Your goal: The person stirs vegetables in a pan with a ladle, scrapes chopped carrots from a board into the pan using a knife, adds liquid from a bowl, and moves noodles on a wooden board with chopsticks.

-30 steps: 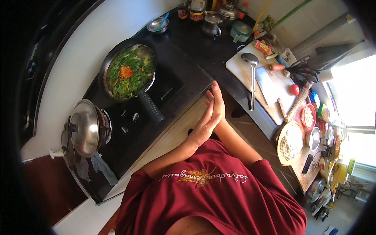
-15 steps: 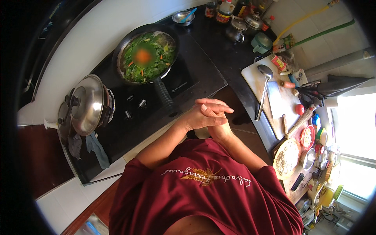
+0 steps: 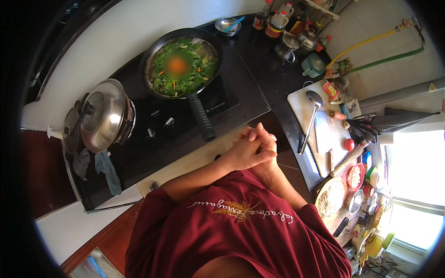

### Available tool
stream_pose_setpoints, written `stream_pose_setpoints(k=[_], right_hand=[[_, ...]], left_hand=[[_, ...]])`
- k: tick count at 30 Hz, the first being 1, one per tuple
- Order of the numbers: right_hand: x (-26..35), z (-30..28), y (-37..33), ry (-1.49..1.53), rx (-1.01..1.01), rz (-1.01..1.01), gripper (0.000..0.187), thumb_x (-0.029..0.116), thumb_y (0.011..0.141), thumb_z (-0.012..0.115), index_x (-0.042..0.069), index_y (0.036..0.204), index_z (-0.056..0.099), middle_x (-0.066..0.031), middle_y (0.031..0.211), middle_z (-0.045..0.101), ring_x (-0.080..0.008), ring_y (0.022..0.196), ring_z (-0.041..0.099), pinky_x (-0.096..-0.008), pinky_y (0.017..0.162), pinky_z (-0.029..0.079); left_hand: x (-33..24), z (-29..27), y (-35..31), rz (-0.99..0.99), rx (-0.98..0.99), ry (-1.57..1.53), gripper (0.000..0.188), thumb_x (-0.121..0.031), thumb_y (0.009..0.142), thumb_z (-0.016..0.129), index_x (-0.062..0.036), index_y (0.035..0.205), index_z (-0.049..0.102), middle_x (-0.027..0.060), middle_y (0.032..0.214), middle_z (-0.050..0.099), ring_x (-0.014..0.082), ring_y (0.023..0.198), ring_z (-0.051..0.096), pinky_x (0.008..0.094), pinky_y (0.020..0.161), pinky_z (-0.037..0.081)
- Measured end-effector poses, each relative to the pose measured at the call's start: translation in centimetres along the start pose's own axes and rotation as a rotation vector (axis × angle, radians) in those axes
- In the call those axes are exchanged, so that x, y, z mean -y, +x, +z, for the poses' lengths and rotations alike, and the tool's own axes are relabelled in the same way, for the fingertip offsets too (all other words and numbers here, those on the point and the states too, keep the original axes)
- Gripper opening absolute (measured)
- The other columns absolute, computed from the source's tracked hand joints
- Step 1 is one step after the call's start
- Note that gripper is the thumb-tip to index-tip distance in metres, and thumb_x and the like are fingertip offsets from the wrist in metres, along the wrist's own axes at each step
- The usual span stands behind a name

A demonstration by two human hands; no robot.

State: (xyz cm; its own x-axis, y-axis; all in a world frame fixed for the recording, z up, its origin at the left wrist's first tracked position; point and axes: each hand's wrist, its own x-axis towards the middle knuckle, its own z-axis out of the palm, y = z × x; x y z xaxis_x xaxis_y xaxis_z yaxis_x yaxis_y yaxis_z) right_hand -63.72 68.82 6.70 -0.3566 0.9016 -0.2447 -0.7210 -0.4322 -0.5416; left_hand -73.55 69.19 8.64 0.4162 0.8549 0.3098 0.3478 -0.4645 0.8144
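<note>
In front of my chest, at the near edge of the counter, my left hand (image 3: 244,152) and my right hand (image 3: 266,147) are clasped. Their fingers are interlaced and curled round each other, with no object in them. Closest to them is the ridged black handle (image 3: 201,119) of a wok (image 3: 144,69), which points toward me. The wok rests on the black stove (image 3: 185,113), full of leafy greens (image 3: 194,69) in liquid with bits of orange. A blurred patch hides the middle of the greens.
On the left stands a lidded steel pot (image 3: 104,113), with cloths (image 3: 107,173) hanging nearby. To my right, a cutting board (image 3: 296,99) bears a ladle (image 3: 309,120), a cleaver (image 3: 324,134), a carrot (image 3: 338,115) and a tomato (image 3: 348,144). Bottles (image 3: 276,25) and a small bowl (image 3: 228,27) stand behind.
My fingers, straighter and laid over one another before, are now more tightly interlaced. The view has shifted a little, so the wok appears farther right. The wok and tools keep their places.
</note>
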Motion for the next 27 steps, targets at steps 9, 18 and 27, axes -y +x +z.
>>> stream_pose_setpoints(k=[9, 18, 27], right_hand=[[4.5, -0.5, 3.5, 0.307, -0.190, 0.183, 0.026, 0.040, 0.086, 0.050, 0.024, 0.099, 0.066, 0.0011, 0.126, 0.050, -0.0293, 0.113, 0.045, -0.0532, 0.080, 0.044], [6.5, -3.0, 12.4, 0.268, -0.045, 0.306, 0.029, 0.040, 0.086, 0.048, 0.021, 0.096, 0.067, 0.0014, 0.129, 0.048, -0.0279, 0.118, 0.040, -0.0504, 0.093, 0.032], [14.0, -10.0, 23.0, -0.018, -0.423, 0.258, 0.017, 0.026, 0.084, 0.053, 0.014, 0.094, 0.060, 0.0001, 0.104, 0.060, -0.0178, 0.097, 0.050, -0.0376, 0.088, 0.035]], left_hand=[[0.7, 0.6, 2.2, 0.024, 0.003, -0.013, 0.069, -0.037, 0.080, 0.060, -0.0012, 0.133, 0.034, 0.0231, 0.135, 0.032, 0.0366, 0.125, 0.032, 0.0415, 0.100, 0.028], [3.6, -1.8, 6.8, -0.208, -0.062, -0.157, 0.051, -0.016, 0.077, 0.066, -0.0009, 0.122, 0.047, 0.0182, 0.135, 0.035, 0.0323, 0.125, 0.033, 0.0400, 0.101, 0.028], [3.1, -4.2, 7.6, -0.599, -0.139, -0.307, 0.035, -0.011, 0.082, 0.059, -0.0023, 0.115, 0.053, 0.0125, 0.104, 0.061, 0.0198, 0.090, 0.061, 0.0292, 0.080, 0.047]])
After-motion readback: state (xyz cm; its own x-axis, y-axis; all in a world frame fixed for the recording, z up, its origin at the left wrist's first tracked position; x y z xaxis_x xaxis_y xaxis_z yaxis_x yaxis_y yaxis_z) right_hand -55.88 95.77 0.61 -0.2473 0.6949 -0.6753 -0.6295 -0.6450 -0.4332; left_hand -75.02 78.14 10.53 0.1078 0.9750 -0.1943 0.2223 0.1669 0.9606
